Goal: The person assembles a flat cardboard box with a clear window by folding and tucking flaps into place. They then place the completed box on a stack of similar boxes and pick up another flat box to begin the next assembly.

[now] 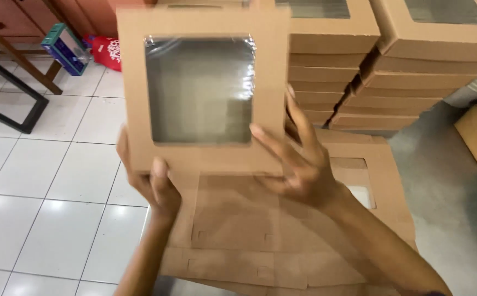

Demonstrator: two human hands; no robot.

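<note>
Pinched at its lower corners by 2 hands, left hand (153, 183) and right hand (296, 159) (fingers spread), the brown cardboard box with clear window (203, 87) is held upright above flat brown cardboard blanks (249, 241), keeping its window in view.

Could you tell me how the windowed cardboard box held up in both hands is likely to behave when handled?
The cardboard box is probably light: the left hand and right hand hold it by fingertips alone. Its thin brown board looks fairly stiff yet likely bends if squeezed. The clear film window shows wrinkles, so it seems prone to denting or tearing under pressure.
</note>
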